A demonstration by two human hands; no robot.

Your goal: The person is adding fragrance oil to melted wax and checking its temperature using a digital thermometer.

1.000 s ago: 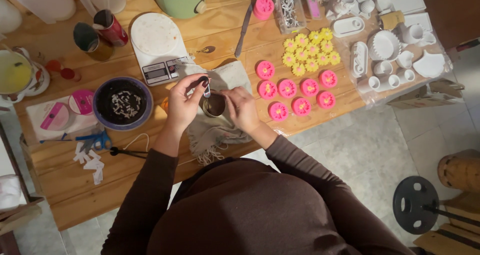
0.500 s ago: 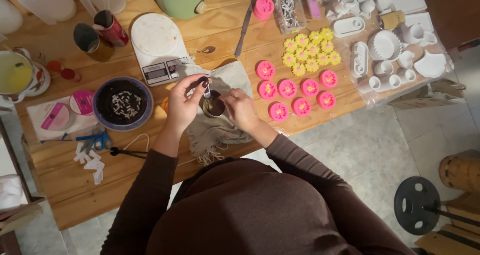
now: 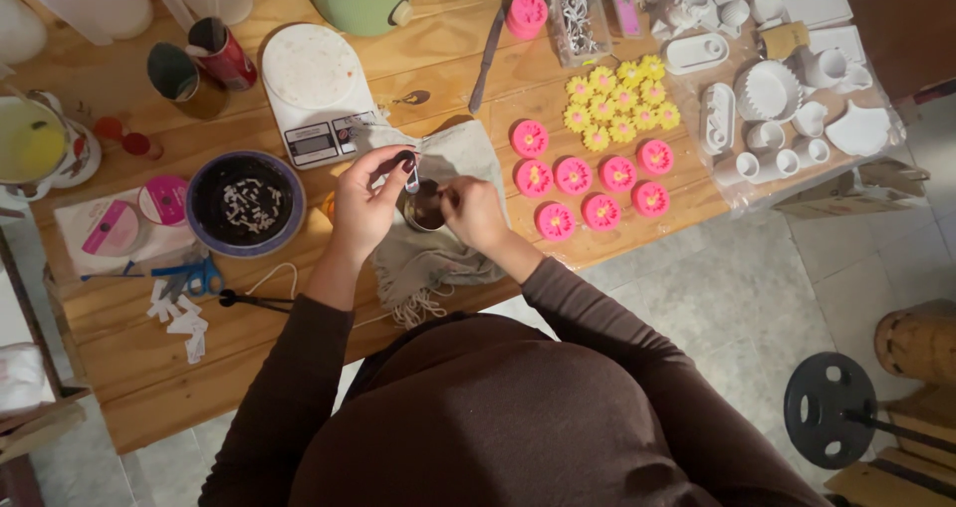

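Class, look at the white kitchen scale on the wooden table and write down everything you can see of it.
The white kitchen scale lies flat on the wooden table, beyond the person's left hand. It looks like plastic, with a round white weighing plate, faintly smudged and bare, and a small grey display panel on the edge nearest the person. A corner of the grey fringed cloth touches or overlaps the panel's right end. Neither hand touches the scale.

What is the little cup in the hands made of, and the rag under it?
The little cup looks like shiny metal: its rim glints. The rag looks like soft woven cloth, dull beige, rumpled, with loose fringe threads. The table looks like bare wood with visible grain.
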